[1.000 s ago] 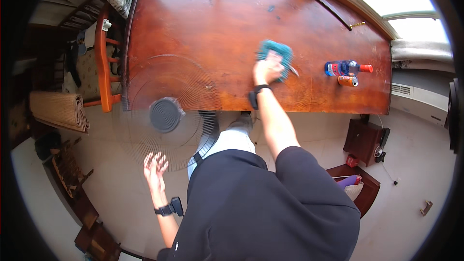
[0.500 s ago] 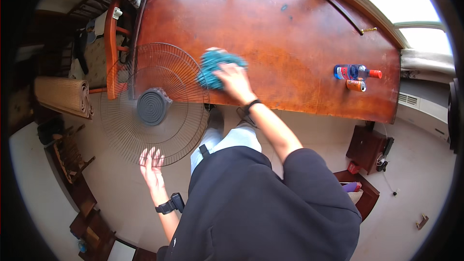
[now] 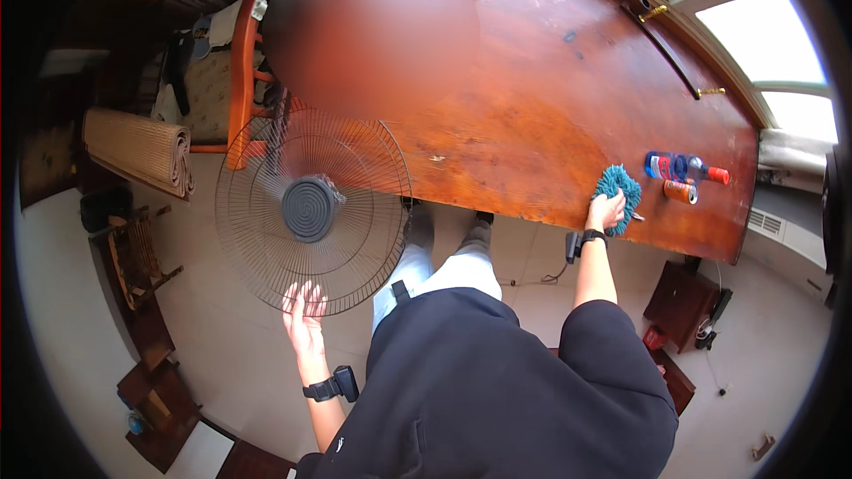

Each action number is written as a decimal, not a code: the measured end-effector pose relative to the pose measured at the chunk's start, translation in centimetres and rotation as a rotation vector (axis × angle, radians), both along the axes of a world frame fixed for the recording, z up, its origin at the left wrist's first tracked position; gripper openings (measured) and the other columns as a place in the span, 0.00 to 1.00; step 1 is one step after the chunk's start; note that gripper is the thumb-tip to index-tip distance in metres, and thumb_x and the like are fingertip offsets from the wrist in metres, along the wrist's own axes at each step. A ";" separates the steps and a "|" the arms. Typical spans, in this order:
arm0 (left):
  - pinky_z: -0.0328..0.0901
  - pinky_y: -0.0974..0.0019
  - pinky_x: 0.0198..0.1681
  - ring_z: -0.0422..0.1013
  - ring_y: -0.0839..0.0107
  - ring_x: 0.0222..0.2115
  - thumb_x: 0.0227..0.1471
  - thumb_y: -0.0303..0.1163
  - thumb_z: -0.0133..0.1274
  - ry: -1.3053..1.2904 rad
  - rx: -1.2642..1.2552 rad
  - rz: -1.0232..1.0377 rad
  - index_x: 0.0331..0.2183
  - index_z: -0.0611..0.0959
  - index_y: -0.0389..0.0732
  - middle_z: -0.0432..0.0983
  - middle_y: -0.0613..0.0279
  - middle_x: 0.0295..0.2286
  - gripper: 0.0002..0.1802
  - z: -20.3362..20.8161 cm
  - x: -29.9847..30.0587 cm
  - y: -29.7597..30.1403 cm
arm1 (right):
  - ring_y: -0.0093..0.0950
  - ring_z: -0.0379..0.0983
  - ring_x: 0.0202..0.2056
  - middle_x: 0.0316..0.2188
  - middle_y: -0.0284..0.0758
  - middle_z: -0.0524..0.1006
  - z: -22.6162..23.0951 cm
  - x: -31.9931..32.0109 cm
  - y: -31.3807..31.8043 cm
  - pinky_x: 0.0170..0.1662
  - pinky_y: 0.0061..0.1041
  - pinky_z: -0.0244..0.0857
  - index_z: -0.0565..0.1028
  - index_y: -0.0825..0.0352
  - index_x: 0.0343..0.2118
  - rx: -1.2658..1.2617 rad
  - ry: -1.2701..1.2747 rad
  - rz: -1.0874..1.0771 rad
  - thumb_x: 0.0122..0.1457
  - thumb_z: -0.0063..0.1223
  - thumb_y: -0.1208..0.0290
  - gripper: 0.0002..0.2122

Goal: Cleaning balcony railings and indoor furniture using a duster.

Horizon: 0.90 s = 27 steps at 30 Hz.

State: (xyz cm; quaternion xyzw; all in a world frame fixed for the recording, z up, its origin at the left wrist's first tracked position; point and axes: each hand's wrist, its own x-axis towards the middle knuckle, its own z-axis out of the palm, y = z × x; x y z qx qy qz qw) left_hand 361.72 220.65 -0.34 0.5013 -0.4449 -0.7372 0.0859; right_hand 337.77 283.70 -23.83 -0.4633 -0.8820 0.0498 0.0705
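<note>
My right hand [image 3: 607, 211] presses a shaggy teal cleaning cloth [image 3: 619, 186] onto the glossy red-brown wooden table [image 3: 524, 133], near its front edge. A bit of something pale pokes out beside the cloth; I cannot make it out. Just right of the cloth, a clear bottle with blue and a red cap [image 3: 683, 167] lies on its side, and an orange can [image 3: 681, 192] lies in front of it. My left hand [image 3: 304, 310] has its fingers stretched out at the lower rim of the wire grille of a standing fan [image 3: 306, 209]; whether they touch it I cannot tell.
A wooden chair [image 3: 241, 80] stands at the table's left end, with a rolled mat [image 3: 138, 151] beside it. A dark rod with brass ends [image 3: 661, 53] lies along the window side. At right is a small dark cabinet [image 3: 683, 302]. The table's far left is blurred.
My right hand has carried the teal cloth from beside the fan rightward along the table to near the bottle and can. My left hand stays at the fan's rim. The view has shifted slightly.
</note>
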 end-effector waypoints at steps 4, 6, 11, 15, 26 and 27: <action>0.72 0.57 0.47 0.73 0.59 0.49 0.62 0.33 0.52 -0.017 -0.022 0.021 0.58 0.66 0.40 0.71 0.48 0.54 0.25 0.2 1.3 -1.6 | 0.45 0.67 0.54 0.55 0.36 0.73 -1.7 -9.0 -6.8 0.55 0.46 0.63 0.74 0.58 0.49 0.054 0.195 0.244 0.52 0.51 0.69 0.19; 0.72 0.58 0.46 0.74 0.59 0.49 0.62 0.33 0.52 -0.051 -0.017 0.042 0.58 0.66 0.40 0.71 0.48 0.54 0.25 0.5 2.1 -2.0 | 0.46 0.69 0.51 0.50 0.39 0.77 -1.5 -15.2 -12.3 0.55 0.45 0.64 0.75 0.60 0.47 0.009 0.308 0.364 0.49 0.53 0.72 0.18; 0.73 0.57 0.45 0.74 0.58 0.48 0.63 0.32 0.51 -0.100 -0.036 0.083 0.58 0.65 0.40 0.71 0.46 0.53 0.25 0.7 3.7 -3.1 | 0.50 0.76 0.43 0.39 0.50 0.80 1.9 -28.6 -33.1 0.50 0.46 0.68 0.78 0.61 0.46 -0.353 0.243 0.607 0.53 0.47 0.65 0.18; 0.74 0.57 0.44 0.74 0.57 0.48 0.63 0.32 0.50 -0.118 -0.041 0.106 0.58 0.65 0.39 0.71 0.46 0.53 0.24 0.6 4.4 -3.9 | 0.50 0.60 0.61 0.58 0.41 0.70 2.5 -27.5 -50.6 0.60 0.54 0.54 0.77 0.62 0.48 -0.344 0.136 1.260 0.55 0.42 0.69 0.18; 0.72 0.58 0.47 0.73 0.60 0.49 0.61 0.33 0.52 -0.073 -0.120 0.189 0.59 0.66 0.40 0.71 0.47 0.53 0.26 2.6 6.0 -3.4 | 0.43 0.56 0.65 0.62 0.35 0.67 3.3 -10.2 -55.7 0.67 0.48 0.47 0.76 0.62 0.45 -0.412 0.111 1.903 0.55 0.48 0.69 0.15; 0.70 0.56 0.49 0.72 0.59 0.50 0.61 0.32 0.53 -0.061 -0.130 0.190 0.59 0.66 0.40 0.71 0.47 0.54 0.27 2.5 6.3 -3.2 | 0.43 0.56 0.66 0.62 0.36 0.68 3.7 -10.0 -53.4 0.68 0.48 0.46 0.76 0.63 0.45 -0.418 0.083 1.869 0.54 0.48 0.70 0.15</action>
